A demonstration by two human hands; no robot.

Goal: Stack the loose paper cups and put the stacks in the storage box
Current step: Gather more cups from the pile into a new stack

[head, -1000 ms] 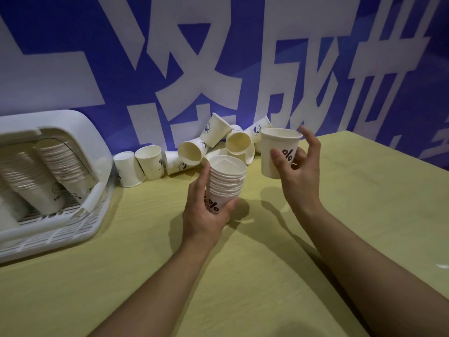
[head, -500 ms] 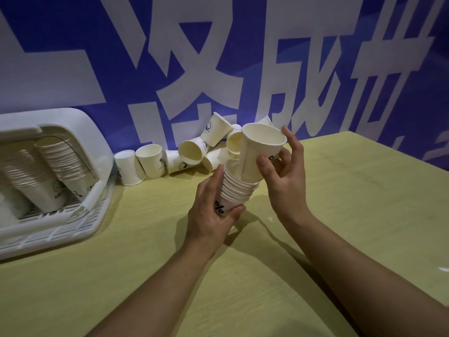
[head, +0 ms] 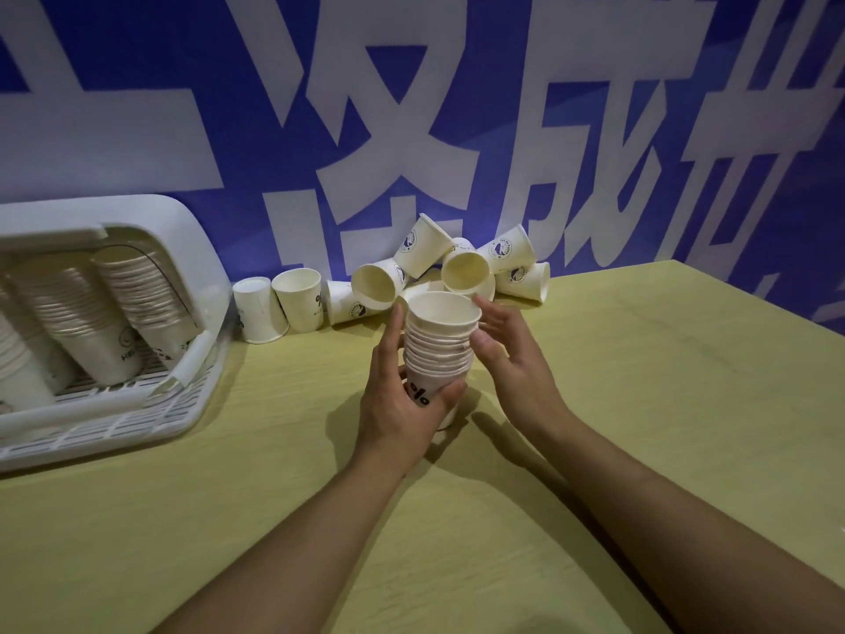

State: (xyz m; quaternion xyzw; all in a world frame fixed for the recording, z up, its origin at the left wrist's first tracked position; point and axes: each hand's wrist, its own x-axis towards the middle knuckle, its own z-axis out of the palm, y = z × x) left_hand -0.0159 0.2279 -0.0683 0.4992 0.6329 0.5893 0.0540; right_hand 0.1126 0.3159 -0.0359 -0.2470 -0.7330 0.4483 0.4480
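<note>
**Another cup joins the stack as loose pile thins**

Head view: At the centre of the frame, the left hand [head: 402, 404] grips the base of a stack of paper cups [head: 439, 345], fingers and thumb curled round the bottom cup with its black percent mark. A second ago the right hand [head: 507, 354] held a single cup apart from the stack; half a second ago it was lowering that cup into the top. Now the cup sits nested, and the right hand rests just beside the stack's rims, fingers relaxed and spread, gripping nothing. Behind, along the blue lettered wall [head: 137, 107] at centre top, the loose cups [head: 411, 276] lie tumbled or stand on the yellow worktop [head: 640, 404], so more stacking appears to remain. At the left edge, the white storage box [head: 183, 395] already holds leaning stacks [head: 91, 313]. The held stack is well apart from the box; judging by this, the free hand is likely to fetch another loose cup.
</note>
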